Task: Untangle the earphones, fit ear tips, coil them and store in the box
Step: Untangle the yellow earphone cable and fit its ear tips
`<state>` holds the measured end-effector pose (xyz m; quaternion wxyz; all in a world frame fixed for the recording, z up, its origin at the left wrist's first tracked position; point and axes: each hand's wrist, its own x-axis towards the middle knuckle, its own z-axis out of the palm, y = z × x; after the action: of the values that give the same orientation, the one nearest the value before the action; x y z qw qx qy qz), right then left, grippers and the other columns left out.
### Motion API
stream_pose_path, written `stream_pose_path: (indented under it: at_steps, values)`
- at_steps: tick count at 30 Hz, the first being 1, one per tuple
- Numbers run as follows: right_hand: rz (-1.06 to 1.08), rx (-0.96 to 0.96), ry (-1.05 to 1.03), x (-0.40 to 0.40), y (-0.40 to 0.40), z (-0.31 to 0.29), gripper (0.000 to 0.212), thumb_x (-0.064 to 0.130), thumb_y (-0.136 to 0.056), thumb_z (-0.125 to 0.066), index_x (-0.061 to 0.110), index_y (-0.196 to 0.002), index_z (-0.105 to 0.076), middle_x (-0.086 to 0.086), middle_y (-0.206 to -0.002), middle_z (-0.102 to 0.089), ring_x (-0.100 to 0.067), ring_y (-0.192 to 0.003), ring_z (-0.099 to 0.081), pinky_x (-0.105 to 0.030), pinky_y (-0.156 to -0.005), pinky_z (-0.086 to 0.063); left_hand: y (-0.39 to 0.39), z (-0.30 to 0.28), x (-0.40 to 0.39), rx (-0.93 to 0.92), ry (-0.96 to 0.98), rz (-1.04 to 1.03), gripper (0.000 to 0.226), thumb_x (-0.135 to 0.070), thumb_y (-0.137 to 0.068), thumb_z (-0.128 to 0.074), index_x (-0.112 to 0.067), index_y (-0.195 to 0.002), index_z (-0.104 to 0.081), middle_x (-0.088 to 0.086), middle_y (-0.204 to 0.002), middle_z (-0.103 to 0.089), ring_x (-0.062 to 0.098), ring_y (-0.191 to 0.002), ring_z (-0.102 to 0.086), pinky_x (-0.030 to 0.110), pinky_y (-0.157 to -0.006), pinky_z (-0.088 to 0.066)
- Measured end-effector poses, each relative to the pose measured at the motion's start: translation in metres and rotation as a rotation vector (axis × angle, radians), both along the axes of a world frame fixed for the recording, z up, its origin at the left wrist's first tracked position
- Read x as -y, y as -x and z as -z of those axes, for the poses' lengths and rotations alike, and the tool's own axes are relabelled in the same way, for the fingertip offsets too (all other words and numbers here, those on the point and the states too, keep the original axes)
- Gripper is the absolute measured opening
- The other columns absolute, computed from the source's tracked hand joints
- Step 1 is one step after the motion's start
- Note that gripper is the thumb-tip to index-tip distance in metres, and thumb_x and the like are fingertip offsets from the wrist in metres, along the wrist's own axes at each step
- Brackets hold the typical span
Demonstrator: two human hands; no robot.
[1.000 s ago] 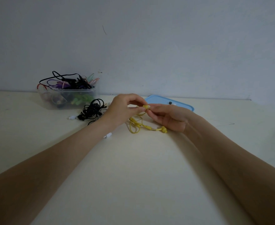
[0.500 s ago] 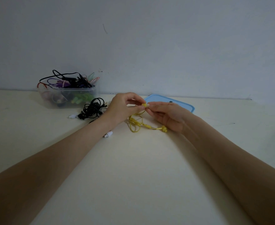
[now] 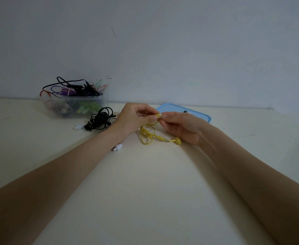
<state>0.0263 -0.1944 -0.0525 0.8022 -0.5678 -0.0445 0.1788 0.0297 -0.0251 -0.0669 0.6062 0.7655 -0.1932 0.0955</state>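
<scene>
both hands, left hand [image 3: 132,119] and right hand [image 3: 182,126], pinch one yellow earbud [image 3: 157,116] above the table [image 3: 145,183], its cord [image 3: 147,135] trailing below; looks like tip-fitting, then coiling needs slack.

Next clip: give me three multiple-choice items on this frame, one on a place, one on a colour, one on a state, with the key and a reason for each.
1. Where is the clear plastic box?
A. far left, by the wall
B. under the right hand
C. on the blue lid

2. What colour are the earphones being handled?
A. black
B. yellow
C. white

3. How is the blue lid?
A. closed on the box
B. held up in one hand
C. lying on the table, off the box

Key: 1 A, it sits against the wall left of both hands. 2 B, the left hand and right hand pinch the yellow earphones. 3 C, it lies flat behind the right hand.
</scene>
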Motion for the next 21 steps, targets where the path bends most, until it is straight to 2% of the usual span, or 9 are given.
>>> stream_pose_path:
  at_steps: [4, 8, 12, 14, 16, 21]
  values:
    - [0.116, 0.040, 0.017, -0.003, 0.002, 0.002, 0.011, -0.007, -0.084, -0.059, 0.003, -0.082, -0.062, -0.007, -0.073, -0.065, -0.010, -0.063, -0.064, -0.016, -0.064, -0.055, 0.000, 0.000, 0.001, -0.038, 0.011, -0.016, 0.015, -0.003, -0.078, -0.070, -0.017, -0.079, -0.067, -0.004, -0.080, -0.069, -0.002, -0.070, -0.065, 0.011, -0.075, -0.051]
    - [0.205, 0.249, 0.082, -0.008, 0.004, 0.006, 0.016, -0.010, -0.083, -0.057, 0.002, -0.073, -0.060, -0.008, -0.066, -0.062, -0.013, -0.061, -0.060, -0.020, -0.071, -0.056, -0.002, 0.002, 0.001, -0.065, 0.022, -0.036, 0.016, -0.004, -0.077, -0.071, -0.019, -0.076, -0.067, -0.003, -0.078, -0.069, 0.000, -0.068, -0.065, 0.014, -0.076, -0.052]
    - [0.238, 0.343, 0.150, -0.010, 0.003, 0.007, 0.011, -0.007, -0.085, -0.058, -0.001, -0.076, -0.062, -0.012, -0.070, -0.062, -0.013, -0.062, -0.061, -0.021, -0.077, -0.056, -0.002, 0.002, 0.001, -0.082, 0.050, -0.048, 0.014, -0.005, -0.079, -0.070, -0.018, -0.075, -0.068, 0.001, -0.078, -0.070, 0.005, -0.068, -0.065, 0.021, -0.080, -0.054]
    - [0.274, 0.382, 0.207, -0.011, 0.003, 0.009, 0.009, -0.005, -0.084, -0.061, 0.000, -0.078, -0.064, -0.012, -0.071, -0.064, -0.010, -0.061, -0.063, -0.017, -0.073, -0.055, -0.001, 0.002, 0.001, -0.099, 0.087, -0.038, 0.012, -0.004, -0.080, -0.068, -0.015, -0.076, -0.068, -0.001, -0.074, -0.070, 0.006, -0.066, -0.066, 0.019, -0.075, -0.055]
    - [0.312, 0.410, 0.250, -0.012, 0.004, 0.009, 0.007, -0.004, -0.083, -0.063, 0.000, -0.078, -0.066, -0.010, -0.071, -0.066, -0.008, -0.060, -0.065, -0.015, -0.070, -0.054, -0.001, 0.002, 0.001, -0.112, 0.111, -0.036, 0.010, -0.002, -0.080, -0.067, -0.012, -0.078, -0.067, -0.002, -0.071, -0.070, 0.006, -0.064, -0.067, 0.016, -0.070, -0.054]
    - [0.351, 0.403, 0.233, -0.014, 0.006, 0.010, 0.007, -0.004, -0.081, -0.065, 0.001, -0.076, -0.068, -0.010, -0.072, -0.068, -0.009, -0.063, -0.067, -0.016, -0.071, -0.055, 0.002, 0.001, 0.001, -0.125, 0.128, -0.049, 0.006, -0.001, -0.080, -0.067, -0.006, -0.082, -0.068, 0.006, -0.076, -0.069, 0.006, -0.065, -0.066, 0.016, -0.072, -0.054]
